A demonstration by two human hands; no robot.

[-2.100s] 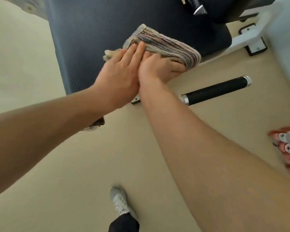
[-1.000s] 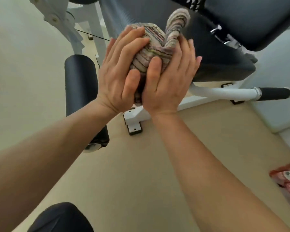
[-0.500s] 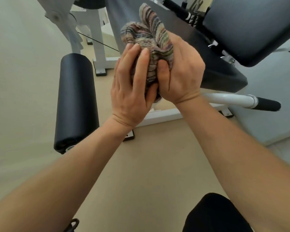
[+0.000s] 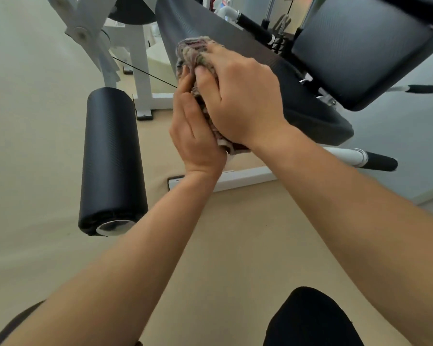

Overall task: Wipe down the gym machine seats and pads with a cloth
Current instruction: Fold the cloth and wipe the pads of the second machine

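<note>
Cloth (image 4: 194, 52): striped, bunched between both hands, in front of the seat (image 4: 310, 116).
Left hand (image 4: 195, 131): cups it.
Right hand (image 4: 243, 96): grips it from above.
Roller pad (image 4: 111, 156): left, apart.

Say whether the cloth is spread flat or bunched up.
Bunched up: the striped cloth is a wadded lump gripped between left hand and right hand.
</note>
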